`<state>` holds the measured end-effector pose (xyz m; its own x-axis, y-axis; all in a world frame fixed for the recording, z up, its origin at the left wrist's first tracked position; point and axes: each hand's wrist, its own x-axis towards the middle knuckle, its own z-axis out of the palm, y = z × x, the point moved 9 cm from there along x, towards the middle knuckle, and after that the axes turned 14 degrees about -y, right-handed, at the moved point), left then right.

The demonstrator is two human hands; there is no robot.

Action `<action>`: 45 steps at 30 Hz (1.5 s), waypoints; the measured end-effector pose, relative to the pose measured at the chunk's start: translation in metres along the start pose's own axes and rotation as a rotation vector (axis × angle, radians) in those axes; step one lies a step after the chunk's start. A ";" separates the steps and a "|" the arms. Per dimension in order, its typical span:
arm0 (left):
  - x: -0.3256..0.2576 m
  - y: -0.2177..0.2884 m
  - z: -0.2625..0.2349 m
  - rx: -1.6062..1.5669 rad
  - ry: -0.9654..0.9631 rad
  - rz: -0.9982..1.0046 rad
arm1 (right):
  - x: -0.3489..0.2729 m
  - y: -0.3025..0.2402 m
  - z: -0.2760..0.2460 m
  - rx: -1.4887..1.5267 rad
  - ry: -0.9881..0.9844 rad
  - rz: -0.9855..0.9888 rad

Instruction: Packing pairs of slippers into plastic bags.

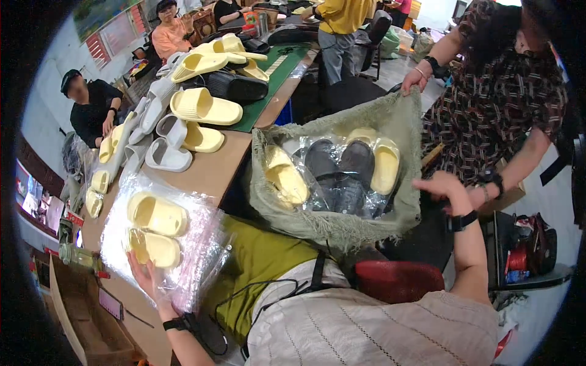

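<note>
My left hand (144, 276), fingers spread, rests at the lower of two pale yellow slippers (160, 215) on a stack of clear plastic bags (201, 244) at the table's edge. Whether the slippers lie on or inside the top bag, I cannot tell. On the right, my right hand (444, 185) reaches out with fingers extended at the rim of a grey-green woven sack (329, 229); it holds nothing that I can see. Inside the open sack are yellow slippers (285, 177) and dark slippers (342, 165) in clear plastic bags.
Yellow, grey and black slippers (207, 107) crowd the table (213, 165) further off. A co-worker (488, 104) on the right grips the sack's far corner. Other people are around the table. A cardboard box (85, 311) and a phone (110, 303) are at the lower left.
</note>
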<state>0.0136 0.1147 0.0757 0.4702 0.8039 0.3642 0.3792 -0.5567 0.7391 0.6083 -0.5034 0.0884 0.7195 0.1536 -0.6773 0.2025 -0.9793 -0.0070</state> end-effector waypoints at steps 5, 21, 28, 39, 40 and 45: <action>-0.002 -0.005 -0.002 -0.040 0.003 -0.004 | -0.012 -0.024 0.091 0.567 -0.414 -0.311; -0.001 -0.001 -0.002 -0.098 0.041 0.031 | -0.112 -0.135 -0.099 0.189 0.804 -0.756; -0.001 -0.006 -0.004 0.128 0.054 0.014 | -0.137 -0.267 -0.034 0.012 0.554 -1.063; 0.002 -0.031 -0.009 0.167 0.051 0.050 | 0.021 -0.420 0.035 -0.330 0.378 -0.880; 0.001 -0.030 -0.009 0.255 0.078 0.035 | 0.039 -0.437 0.036 -0.331 0.386 -0.890; -0.002 -0.038 -0.013 0.160 0.092 0.065 | 0.095 -0.473 0.027 -0.064 0.483 -0.777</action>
<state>-0.0118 0.1366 0.0544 0.4260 0.7770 0.4635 0.4760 -0.6281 0.6155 0.5628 -0.0289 0.0074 0.5620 0.8187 -0.1177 0.7717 -0.5703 -0.2815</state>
